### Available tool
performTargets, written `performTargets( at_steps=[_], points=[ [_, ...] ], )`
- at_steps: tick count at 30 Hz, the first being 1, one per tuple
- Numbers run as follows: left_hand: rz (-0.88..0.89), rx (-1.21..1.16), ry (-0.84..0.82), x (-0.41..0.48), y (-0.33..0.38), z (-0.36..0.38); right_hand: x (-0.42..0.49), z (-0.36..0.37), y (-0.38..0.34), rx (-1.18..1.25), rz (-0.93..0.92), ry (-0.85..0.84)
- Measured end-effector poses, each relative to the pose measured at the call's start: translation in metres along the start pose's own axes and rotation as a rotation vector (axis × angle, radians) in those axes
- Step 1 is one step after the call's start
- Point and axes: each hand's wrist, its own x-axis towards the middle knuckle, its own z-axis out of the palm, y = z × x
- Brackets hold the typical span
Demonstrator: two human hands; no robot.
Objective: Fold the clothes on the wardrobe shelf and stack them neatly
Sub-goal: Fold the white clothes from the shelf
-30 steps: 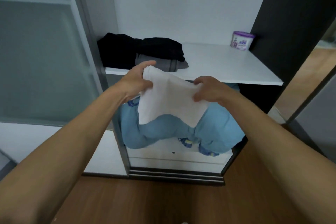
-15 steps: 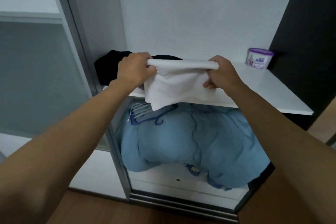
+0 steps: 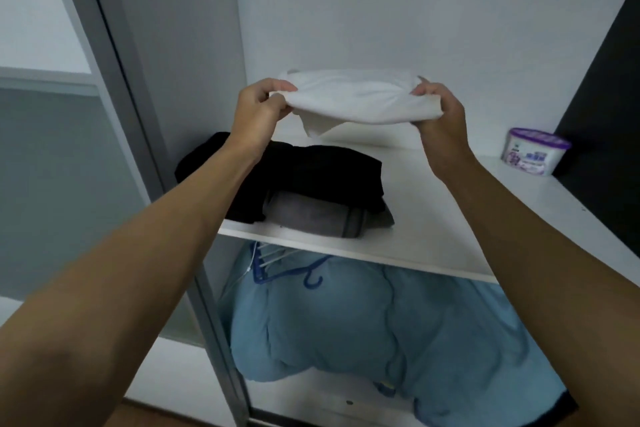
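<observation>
Dim, cool, even light with a blue-grey cast. Soft shadow lies under the shelf (image 3: 408, 253). Wide-angle bending curves the frame's edges; forearms at the bottom corners look blurred.

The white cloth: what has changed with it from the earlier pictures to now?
The left hand and right hand raised the white cloth from in front of the shelf to above it, now gathered flatter; both still grip its ends. The black garment, grey garment, purple tub and blue quilt stayed put.
</observation>
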Motion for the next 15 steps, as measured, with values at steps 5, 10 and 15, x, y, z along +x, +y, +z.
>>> performTargets(
  at_steps=[5,10,15],
  points=[
    [-0.262,0.429,-0.170,0.013,-0.079,-0.020,-0.006,0.013,0.076,-0.734,0.137,-0.337],
    [-0.339,0.709,-0.287,0.020,-0.121,-0.024,-0.011,0.031,0.108,-0.932,0.468,-0.016],
    [-0.175,0.942,-0.281,0.047,-0.118,-0.006,0.019,0.105,0.095,-0.989,0.200,-0.170]
  ],
)
